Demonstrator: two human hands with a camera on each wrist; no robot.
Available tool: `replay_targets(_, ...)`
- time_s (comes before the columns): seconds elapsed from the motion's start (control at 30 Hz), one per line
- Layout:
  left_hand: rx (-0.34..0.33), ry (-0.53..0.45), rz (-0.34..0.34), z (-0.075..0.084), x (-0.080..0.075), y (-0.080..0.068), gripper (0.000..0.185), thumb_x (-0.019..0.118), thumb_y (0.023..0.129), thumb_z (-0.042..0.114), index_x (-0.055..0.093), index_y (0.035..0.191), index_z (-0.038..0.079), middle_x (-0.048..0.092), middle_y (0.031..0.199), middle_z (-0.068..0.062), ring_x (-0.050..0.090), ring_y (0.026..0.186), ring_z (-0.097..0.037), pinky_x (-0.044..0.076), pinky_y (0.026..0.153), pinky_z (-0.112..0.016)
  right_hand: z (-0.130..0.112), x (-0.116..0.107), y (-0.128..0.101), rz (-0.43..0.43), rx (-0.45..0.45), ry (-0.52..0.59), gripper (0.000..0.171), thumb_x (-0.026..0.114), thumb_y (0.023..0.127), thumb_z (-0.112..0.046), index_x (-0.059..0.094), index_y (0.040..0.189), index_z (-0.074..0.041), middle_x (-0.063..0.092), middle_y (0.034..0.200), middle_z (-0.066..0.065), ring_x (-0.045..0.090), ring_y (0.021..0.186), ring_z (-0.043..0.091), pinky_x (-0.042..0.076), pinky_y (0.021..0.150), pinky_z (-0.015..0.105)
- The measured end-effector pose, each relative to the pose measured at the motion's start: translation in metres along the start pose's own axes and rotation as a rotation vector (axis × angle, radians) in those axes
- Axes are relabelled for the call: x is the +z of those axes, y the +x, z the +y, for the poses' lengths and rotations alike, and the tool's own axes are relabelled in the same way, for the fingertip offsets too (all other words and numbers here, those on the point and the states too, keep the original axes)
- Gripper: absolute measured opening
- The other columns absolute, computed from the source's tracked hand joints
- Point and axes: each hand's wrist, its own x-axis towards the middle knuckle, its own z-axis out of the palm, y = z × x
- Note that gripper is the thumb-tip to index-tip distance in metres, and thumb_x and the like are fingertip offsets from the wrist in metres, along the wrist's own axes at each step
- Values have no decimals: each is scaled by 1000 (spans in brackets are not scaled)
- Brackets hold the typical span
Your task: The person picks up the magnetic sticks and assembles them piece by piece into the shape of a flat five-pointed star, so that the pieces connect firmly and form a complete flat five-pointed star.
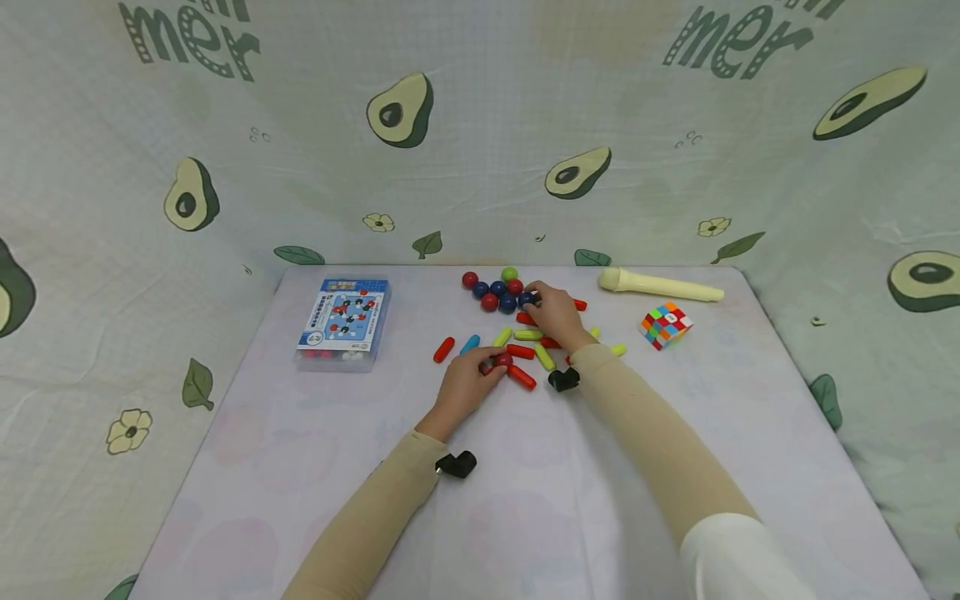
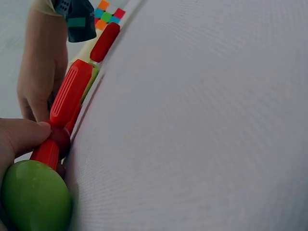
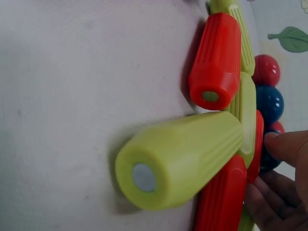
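My left hand [image 1: 465,385] is low over the table at the near side of the loose pieces. Its thumb and fingers grip a red ball [image 1: 504,360], with red rods [image 2: 72,94] meeting the ball in the left wrist view. A green ball [image 2: 36,196] shows large beside that hand. Farther back, my right hand [image 1: 558,315] pinches a dark blue ball [image 3: 269,156] at the right end of a cluster of red and blue balls [image 1: 507,304]. Red and yellow-green rods [image 3: 178,161] lie just in front of the right hand.
On the left lies a clear box [image 1: 345,325] with a molecule picture. A cream microphone-shaped stick [image 1: 660,285] and a colourful puzzle cube [image 1: 666,325] are at the right. A red rod [image 1: 444,349] and a blue rod [image 1: 470,343] lie beyond my left hand. Avocado-print cloth [image 1: 480,208] hangs behind.
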Motion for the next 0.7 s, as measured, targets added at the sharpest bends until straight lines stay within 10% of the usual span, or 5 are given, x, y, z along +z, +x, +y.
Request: replay_targets(0.7, -9, -7, -4, 3, 0, -1, 38, 73, 96, 29, 69, 133, 22, 63, 94, 5, 54, 83, -14, 46, 65, -23, 7, -7, -29, -1, -76, 67, 41, 65, 102, -25, 56, 139, -12, 66, 123, 12, 61, 100, 25, 56, 87, 38)
